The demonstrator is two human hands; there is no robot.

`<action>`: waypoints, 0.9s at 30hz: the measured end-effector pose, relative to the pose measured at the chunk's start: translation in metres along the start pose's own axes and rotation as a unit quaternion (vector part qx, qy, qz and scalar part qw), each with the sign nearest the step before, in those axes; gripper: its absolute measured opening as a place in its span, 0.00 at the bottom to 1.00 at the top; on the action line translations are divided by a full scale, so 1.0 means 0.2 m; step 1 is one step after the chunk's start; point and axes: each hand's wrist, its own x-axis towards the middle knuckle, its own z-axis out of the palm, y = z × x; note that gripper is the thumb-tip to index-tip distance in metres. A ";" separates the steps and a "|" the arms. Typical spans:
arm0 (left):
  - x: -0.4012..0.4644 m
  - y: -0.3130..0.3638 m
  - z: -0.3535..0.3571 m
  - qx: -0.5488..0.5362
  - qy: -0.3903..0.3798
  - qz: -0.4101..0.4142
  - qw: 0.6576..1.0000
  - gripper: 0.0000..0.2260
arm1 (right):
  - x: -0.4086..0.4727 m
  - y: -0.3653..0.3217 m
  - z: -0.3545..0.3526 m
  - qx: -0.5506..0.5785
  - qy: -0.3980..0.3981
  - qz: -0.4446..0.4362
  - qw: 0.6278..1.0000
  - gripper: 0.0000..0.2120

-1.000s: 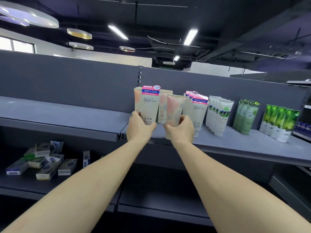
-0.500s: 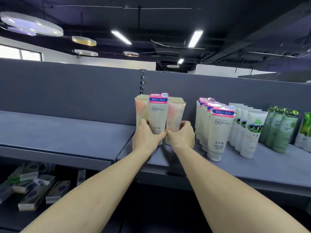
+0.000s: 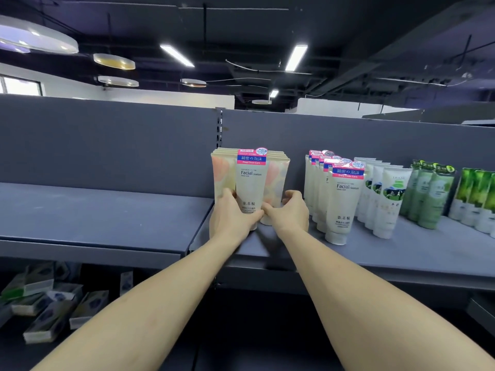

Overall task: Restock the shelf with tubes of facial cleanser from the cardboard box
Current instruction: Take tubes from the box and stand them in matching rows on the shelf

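Clasping upright tubes (image 3: pixel 250 183) labelled "Facial cleanser" and "Deep Clean Care", left hand (image 3: pixel 233 214) and right hand (image 3: pixel 290 211) fingers clamp them.

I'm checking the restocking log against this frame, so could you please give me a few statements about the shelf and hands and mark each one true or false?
1. Both hands grip one bunch of facial cleanser tubes standing on the shelf. True: the left hand and right hand close on its base.
2. The held bunch touches the row of matching tubes to its right. False: bare shelf shows between them.
3. The shelf section left of the bunch is bare. True.
4. The green tubes stand left of the held bunch. False: they stand far to the right.
5. The cardboard box sits on the shelf. False: no box is in view.
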 end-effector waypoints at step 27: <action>-0.58 0.61 0.42 -0.066 -0.048 0.007 0.997 0.28 | -0.21 0.33 -0.90 -0.018 0.053 -0.034 0.998 0.10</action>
